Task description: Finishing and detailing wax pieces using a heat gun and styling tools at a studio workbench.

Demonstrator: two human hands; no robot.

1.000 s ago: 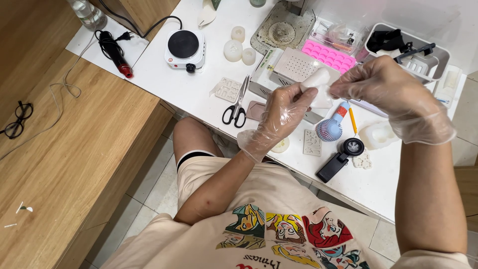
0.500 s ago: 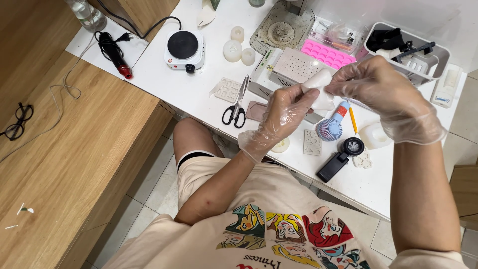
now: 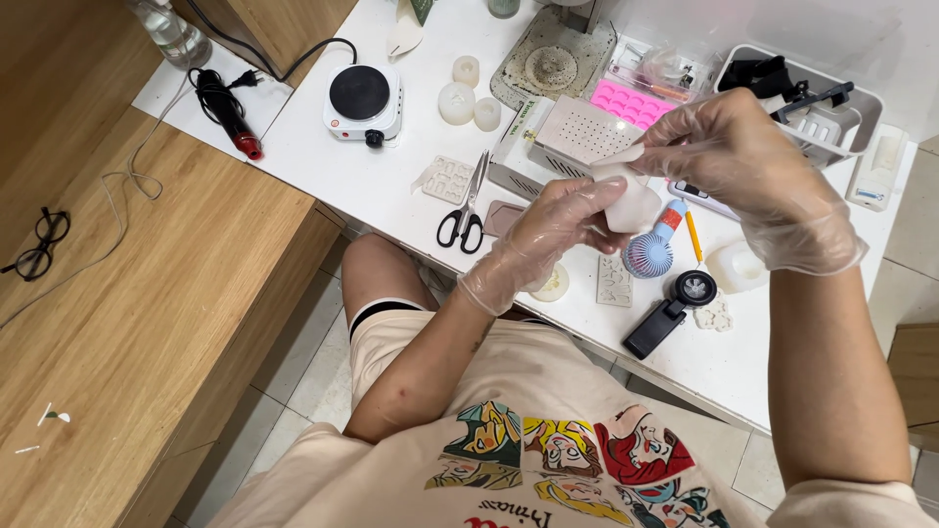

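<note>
Above the table's [image 3: 391, 186] near edge, a white mould [image 3: 629, 203] is held between both gloved hands: left hand [image 3: 548, 235] clamped below-left, right hand [image 3: 743, 176] pinching its top flap; scissors [image 3: 468, 210] lie left.

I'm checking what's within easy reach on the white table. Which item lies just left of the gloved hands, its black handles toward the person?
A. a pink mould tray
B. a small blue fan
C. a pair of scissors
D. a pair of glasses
C: the scissors lie on the white table left of the left hand, handles toward the person, while both it and the right hand grip a small white piece.
</note>
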